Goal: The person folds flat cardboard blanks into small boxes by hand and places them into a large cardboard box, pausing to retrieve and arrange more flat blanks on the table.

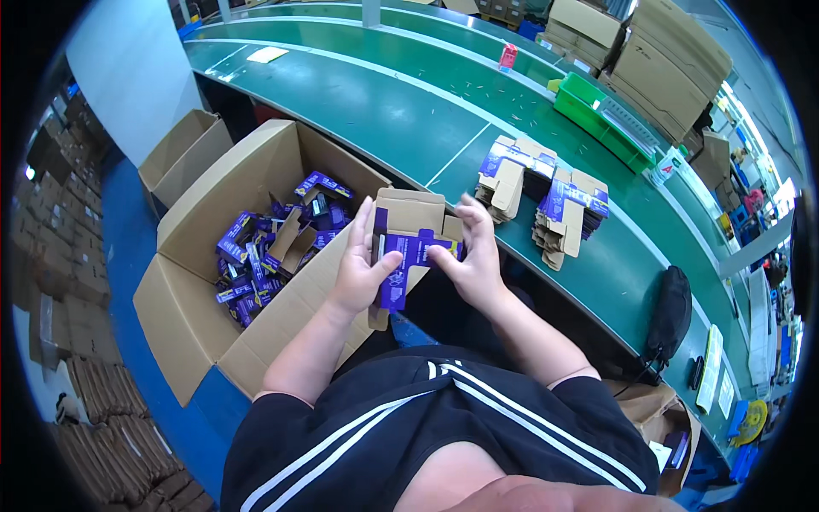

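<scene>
A purple small carton [395, 286] with brown cardboard flaps spread out is held in front of my chest. My left hand [358, 271] grips its left side, thumb on the printed face and fingers stretched up along the edge. On the other side my right hand [474, 260] holds it with the thumb pressed on the purple face, the fingers raised and curved behind. Just left of my hands stands a large open cardboard box [192, 282], with a jumbled heap of folded purple cartons [256, 264] inside.
Two stacks of flat purple cartons [503, 175] lie on the green workbench [350, 111]. Farther along are a green bin [597, 124], a white bottle [668, 164] and a black pouch [668, 314]. Another open box [186, 154] stands behind the large one; flattened cardboard [102, 427] is stacked at lower left.
</scene>
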`<state>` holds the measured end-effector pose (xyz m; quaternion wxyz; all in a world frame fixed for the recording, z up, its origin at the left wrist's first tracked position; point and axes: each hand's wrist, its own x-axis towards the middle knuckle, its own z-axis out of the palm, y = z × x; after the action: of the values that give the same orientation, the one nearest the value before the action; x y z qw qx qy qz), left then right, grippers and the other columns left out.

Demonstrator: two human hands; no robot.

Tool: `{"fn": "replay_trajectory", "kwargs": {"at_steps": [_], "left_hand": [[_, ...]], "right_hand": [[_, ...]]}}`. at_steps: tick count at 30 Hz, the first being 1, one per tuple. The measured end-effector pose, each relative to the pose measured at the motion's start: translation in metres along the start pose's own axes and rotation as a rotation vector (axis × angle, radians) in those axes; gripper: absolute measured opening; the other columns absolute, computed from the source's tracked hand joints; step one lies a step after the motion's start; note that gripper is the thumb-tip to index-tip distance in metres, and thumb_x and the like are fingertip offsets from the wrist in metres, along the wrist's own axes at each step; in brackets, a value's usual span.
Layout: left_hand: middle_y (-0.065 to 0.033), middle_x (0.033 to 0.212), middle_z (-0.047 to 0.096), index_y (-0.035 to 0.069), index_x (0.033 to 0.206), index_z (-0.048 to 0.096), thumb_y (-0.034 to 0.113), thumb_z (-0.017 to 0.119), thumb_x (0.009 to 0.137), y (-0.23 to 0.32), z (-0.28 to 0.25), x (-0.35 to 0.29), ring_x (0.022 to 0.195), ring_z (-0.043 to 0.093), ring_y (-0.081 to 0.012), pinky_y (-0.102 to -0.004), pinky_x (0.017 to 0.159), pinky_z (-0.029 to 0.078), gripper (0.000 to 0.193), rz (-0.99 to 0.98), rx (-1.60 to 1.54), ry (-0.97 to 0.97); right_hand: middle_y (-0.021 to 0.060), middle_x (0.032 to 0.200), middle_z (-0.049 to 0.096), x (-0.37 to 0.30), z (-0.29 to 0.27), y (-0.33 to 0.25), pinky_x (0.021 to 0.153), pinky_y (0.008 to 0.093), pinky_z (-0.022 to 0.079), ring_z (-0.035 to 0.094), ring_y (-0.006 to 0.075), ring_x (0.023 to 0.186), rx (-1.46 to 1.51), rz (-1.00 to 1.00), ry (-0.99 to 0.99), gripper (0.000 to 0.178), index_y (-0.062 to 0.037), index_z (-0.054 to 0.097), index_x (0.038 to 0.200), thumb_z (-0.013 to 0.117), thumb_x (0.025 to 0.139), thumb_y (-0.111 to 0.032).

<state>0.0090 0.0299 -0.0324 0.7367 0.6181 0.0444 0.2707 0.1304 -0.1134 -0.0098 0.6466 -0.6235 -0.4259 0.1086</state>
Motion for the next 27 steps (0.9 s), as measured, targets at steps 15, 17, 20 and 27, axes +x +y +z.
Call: {"fn": "replay_trajectory", "kwargs": {"at_steps": [15, 17, 20, 27], "left_hand": [[-0.0175, 0.113, 0.057, 0.006, 0.133, 0.035, 0.005, 0.057, 0.091, -0.006, 0.017, -0.019, 0.082, 0.065, -0.0183, -0.0269, 0.069, 0.053, 0.047, -0.083, -0.069, -0.082], [-0.0164, 0.108, 0.058, 0.006, 0.128, 0.039, 0.005, 0.056, 0.092, -0.005, 0.013, -0.019, 0.079, 0.065, -0.0175, -0.0264, 0.066, 0.054, 0.04, -0.127, -0.162, -0.089], [-0.0132, 0.097, 0.059, 0.008, 0.115, 0.041, 0.006, 0.056, 0.093, -0.001, 0.003, -0.014, 0.073, 0.064, -0.0156, -0.0252, 0.06, 0.053, 0.027, -0.129, -0.188, -0.11], [-0.0137, 0.103, 0.057, 0.008, 0.11, 0.041, 0.008, 0.059, 0.093, 0.002, 0.002, -0.018, 0.073, 0.064, -0.0162, -0.0246, 0.062, 0.054, 0.025, -0.182, 0.01, -0.197]], "right_hand": [[0.0152, 0.124, 0.048, -0.019, -0.008, 0.041, 0.09, 0.0318, 0.045, 0.055, 0.022, 0.102, -0.115, -0.091, -0.052, 0.036, -0.0056, 0.042, 0.126, 0.057, 0.094, -0.013], [0.0149, 0.124, 0.047, -0.019, -0.008, 0.039, 0.09, 0.0314, 0.045, 0.055, 0.0214, 0.101, -0.173, -0.149, -0.078, 0.033, -0.0056, 0.044, 0.124, 0.056, 0.095, -0.012], [0.0147, 0.121, 0.051, -0.021, 0.001, 0.002, 0.091, 0.0306, 0.043, 0.055, 0.0199, 0.1, 0.252, -0.025, -0.022, 0.02, -0.0051, 0.05, 0.113, 0.055, 0.096, -0.014], [0.0138, 0.114, 0.056, -0.006, -0.018, 0.002, 0.076, 0.0246, 0.048, 0.055, 0.0159, 0.096, 0.466, 0.135, -0.206, 0.012, -0.0058, 0.052, 0.098, 0.057, 0.096, -0.016]]}}
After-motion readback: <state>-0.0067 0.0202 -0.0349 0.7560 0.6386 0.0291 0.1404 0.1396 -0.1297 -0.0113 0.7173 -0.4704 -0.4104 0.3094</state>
